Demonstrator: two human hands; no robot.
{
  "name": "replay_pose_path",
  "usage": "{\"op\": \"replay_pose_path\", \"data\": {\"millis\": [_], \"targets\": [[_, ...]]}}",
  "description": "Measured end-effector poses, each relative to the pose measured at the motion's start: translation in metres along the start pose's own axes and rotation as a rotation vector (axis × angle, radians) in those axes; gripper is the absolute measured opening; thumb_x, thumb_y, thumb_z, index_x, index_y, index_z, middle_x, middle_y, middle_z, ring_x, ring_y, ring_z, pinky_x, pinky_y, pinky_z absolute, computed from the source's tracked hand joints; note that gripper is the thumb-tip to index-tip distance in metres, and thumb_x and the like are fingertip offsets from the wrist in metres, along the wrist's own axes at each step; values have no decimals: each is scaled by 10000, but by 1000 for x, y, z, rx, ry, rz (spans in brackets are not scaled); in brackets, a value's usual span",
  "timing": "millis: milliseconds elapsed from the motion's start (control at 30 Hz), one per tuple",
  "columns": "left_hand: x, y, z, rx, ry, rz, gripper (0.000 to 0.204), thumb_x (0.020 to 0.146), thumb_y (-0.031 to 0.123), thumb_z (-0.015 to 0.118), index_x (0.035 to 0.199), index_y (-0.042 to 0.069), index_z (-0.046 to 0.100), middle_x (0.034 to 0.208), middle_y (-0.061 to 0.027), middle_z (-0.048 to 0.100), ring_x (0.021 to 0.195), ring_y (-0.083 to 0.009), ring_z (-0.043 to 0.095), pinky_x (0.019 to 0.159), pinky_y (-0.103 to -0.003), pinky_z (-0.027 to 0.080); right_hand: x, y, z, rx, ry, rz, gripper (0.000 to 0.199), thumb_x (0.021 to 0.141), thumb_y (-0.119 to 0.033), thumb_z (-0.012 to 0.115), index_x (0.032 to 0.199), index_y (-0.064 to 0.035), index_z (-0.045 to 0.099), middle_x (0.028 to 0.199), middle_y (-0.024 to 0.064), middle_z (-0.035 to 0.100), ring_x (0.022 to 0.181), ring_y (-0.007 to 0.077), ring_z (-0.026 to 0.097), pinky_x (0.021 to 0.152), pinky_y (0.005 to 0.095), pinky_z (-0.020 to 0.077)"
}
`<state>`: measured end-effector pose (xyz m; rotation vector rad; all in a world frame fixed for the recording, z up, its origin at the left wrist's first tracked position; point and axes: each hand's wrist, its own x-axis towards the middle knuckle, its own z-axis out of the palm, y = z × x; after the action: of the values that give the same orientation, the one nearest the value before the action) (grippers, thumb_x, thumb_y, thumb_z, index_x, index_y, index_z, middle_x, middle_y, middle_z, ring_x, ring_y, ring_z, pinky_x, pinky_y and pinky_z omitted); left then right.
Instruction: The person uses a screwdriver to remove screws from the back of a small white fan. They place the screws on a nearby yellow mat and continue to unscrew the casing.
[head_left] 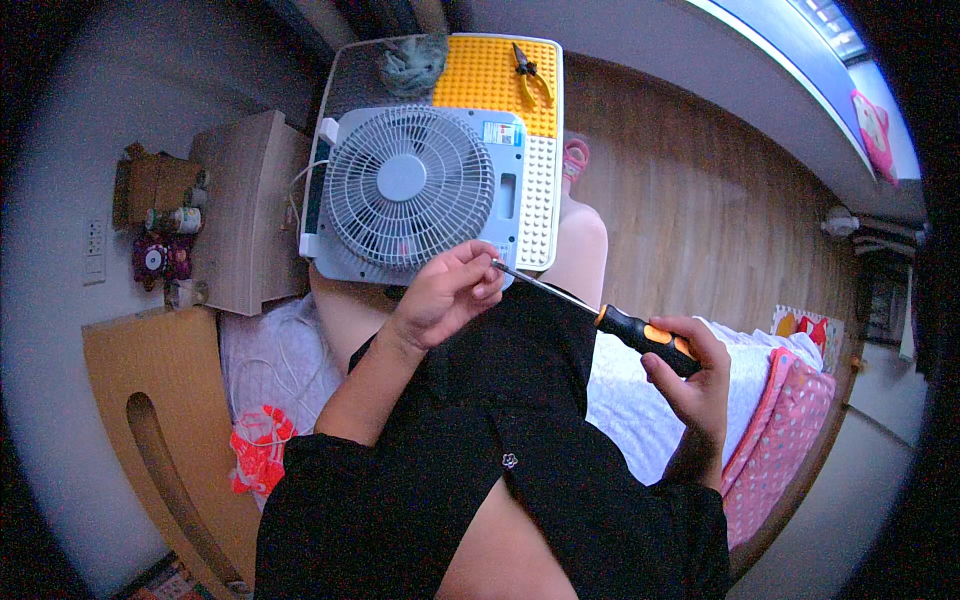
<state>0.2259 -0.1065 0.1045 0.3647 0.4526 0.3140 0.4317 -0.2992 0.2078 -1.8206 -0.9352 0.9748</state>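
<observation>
My right hand (695,370) is wrapped round the black and orange handle of a screwdriver (628,328). Its thin metal shaft points up and left, with the tip at the fingertips of my left hand (450,297). Those fingers are curled into a pinch beside the tip; whatever small thing lies between them is too small to make out. Just beyond my left hand, a grey box fan (402,178) lies flat with its round wire grille facing up. The fan's lower edge is partly covered by my left hand.
Under the fan is a small table (540,190) topped with yellow, white and grey studded plates. Yellow-handled pliers (532,78) and a crumpled greenish bundle (413,65) lie at its far side. A wooden cabinet (240,210) stands left; a pink dotted cushion (780,440) lies right.
</observation>
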Motion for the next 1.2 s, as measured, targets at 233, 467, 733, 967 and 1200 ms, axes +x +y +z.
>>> {"op": "replay_pose_path", "data": {"millis": [233, 467, 733, 967, 1200], "targets": [[-2, -3, 1, 146, 53, 109, 115, 880, 104, 470, 949, 13, 485, 705, -15, 493, 597, -85, 416, 579, -225, 378, -1, -2, 1, -87, -1, -89, 334, 675, -12, 677, 986, -2, 556, 907, 103, 605, 835, 159, 590, 723, 251, 460], [-3, 0, -2, 290, 78, 153, 105, 877, 84, 474, 947, 7, 480, 704, -26, 499, 608, -89, 433, 587, -217, 396, 3, -8, 7, -383, 25, -421, 381, 621, 62, 679, 966, -53, 563, 944, 125, 579, 849, 252, 593, 699, 306, 488], [-1, 7, -3, 240, 69, 61, 105, 880, 79, 463, 953, 6, 480, 689, -27, 496, 584, -79, 423, 560, -216, 385, 5, -9, 7, -398, 25, -425, 384, 615, 76, 673, 959, -49, 558, 940, 125, 581, 848, 258, 595, 695, 319, 494], [2, 1, -3, 423, 85, 183, 97, 875, 69, 476, 955, 17, 488, 719, -32, 525, 574, -65, 428, 531, -195, 369, 7, -6, -1, -213, -45, -171, 314, 663, -35, 677, 958, -13, 571, 903, 122, 612, 818, 208, 604, 696, 279, 479], [4, 8, -9, 510, 74, 110, 117, 869, 79, 496, 964, 12, 504, 767, -28, 547, 584, -42, 416, 528, -157, 349, 21, 3, -3, -67, -105, -239, 353, 668, -13, 661, 992, -18, 521, 1018, 127, 574, 956, 175, 554, 792, 277, 447]]}}
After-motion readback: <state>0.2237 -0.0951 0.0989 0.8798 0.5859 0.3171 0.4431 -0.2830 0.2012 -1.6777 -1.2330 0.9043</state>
